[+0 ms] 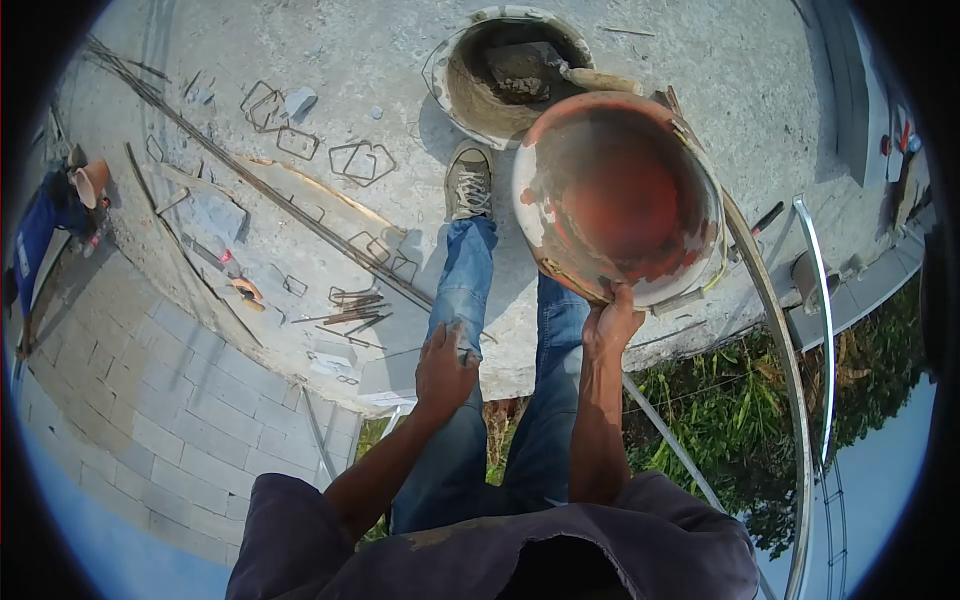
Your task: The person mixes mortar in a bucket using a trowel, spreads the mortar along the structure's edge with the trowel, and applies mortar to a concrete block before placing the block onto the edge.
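I'd keep the basin [630, 205] from twisting, my right grip [613, 325] clamped on its rim. My left grip [447, 372] lies unclenched.

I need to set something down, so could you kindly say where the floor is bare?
The floor is bare between the bucket and the wire loops, and up and right of the red-stained basin. It's crowded at left, around long rods and short rods.
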Action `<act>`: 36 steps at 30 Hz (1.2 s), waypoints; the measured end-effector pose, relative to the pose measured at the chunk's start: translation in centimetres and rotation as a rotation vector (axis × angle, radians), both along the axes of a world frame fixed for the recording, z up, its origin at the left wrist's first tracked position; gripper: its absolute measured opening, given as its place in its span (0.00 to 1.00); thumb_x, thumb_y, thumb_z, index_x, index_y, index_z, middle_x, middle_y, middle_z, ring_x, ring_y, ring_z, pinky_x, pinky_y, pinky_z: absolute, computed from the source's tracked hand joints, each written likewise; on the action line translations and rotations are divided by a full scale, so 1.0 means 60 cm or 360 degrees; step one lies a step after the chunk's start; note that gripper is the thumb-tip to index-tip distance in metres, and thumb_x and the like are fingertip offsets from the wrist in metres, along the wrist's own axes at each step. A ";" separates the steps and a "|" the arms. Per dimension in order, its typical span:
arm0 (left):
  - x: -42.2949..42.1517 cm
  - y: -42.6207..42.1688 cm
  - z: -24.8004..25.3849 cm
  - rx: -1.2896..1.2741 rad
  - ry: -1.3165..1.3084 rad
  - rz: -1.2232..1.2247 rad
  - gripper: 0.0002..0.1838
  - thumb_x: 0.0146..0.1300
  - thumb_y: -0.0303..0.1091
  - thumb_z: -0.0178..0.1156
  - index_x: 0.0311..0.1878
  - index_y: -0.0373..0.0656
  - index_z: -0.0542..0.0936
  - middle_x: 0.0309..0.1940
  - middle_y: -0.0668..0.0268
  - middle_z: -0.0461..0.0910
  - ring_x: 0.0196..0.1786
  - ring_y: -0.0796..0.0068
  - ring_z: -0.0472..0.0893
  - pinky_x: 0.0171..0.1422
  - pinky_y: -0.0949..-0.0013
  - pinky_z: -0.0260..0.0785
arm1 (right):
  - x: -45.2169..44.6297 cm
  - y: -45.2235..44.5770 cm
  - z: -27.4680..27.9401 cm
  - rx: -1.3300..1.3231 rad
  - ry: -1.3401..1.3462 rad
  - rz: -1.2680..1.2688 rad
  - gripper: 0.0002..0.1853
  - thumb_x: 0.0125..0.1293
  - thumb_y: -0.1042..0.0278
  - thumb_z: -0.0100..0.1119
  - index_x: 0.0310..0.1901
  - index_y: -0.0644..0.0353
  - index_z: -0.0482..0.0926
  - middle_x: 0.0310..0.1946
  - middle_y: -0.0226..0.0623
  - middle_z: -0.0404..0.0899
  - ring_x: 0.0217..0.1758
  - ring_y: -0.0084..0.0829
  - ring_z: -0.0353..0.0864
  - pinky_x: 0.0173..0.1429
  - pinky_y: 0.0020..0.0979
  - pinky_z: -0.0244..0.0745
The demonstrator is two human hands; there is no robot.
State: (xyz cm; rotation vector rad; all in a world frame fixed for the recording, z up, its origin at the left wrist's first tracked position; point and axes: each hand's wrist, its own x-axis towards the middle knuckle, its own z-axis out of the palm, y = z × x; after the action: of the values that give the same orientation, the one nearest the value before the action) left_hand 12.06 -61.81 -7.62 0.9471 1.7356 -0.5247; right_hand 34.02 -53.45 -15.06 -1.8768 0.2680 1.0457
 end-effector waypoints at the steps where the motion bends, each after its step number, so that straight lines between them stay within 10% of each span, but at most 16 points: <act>1: -0.005 -0.001 -0.001 -0.0003 -0.0006 0.0018 0.32 0.57 0.36 0.62 0.67 0.41 0.69 0.67 0.42 0.66 0.65 0.43 0.70 0.68 0.52 0.64 | -0.006 0.001 -0.004 0.0044 -0.0088 -0.0006 0.15 0.59 0.82 0.51 0.48 0.74 0.69 0.41 0.44 0.76 0.40 0.35 0.82 0.40 0.39 0.86; 7: -0.029 -0.005 -0.015 -0.0009 -0.0069 0.0331 0.31 0.56 0.36 0.59 0.66 0.41 0.71 0.67 0.43 0.65 0.68 0.43 0.66 0.71 0.51 0.60 | -0.026 0.021 -0.012 -0.0054 -0.0171 -0.0061 0.26 0.58 0.82 0.50 0.60 0.72 0.59 0.49 0.49 0.72 0.45 0.39 0.82 0.43 0.39 0.87; 21: -0.049 -0.013 -0.023 0.0326 -0.0050 0.0267 0.24 0.53 0.31 0.63 0.56 0.39 0.78 0.54 0.47 0.77 0.54 0.46 0.79 0.60 0.55 0.71 | -0.049 0.050 -0.010 -0.0185 -0.0445 -0.0125 0.25 0.58 0.80 0.52 0.56 0.79 0.59 0.51 0.54 0.70 0.46 0.41 0.81 0.45 0.39 0.86; 36: -0.049 0.003 -0.025 0.0157 -0.0126 0.0361 0.27 0.55 0.35 0.61 0.59 0.37 0.76 0.61 0.42 0.72 0.61 0.42 0.74 0.66 0.52 0.66 | -0.063 0.064 -0.003 -0.0184 -0.0423 -0.0156 0.23 0.58 0.80 0.53 0.54 0.80 0.60 0.50 0.52 0.70 0.47 0.40 0.80 0.46 0.39 0.83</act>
State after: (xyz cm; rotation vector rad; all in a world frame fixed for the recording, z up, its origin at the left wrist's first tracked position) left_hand 9.14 -61.66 -9.13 0.8143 1.7819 -0.2530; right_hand 30.27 -49.60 -15.26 -2.0594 0.2664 0.7183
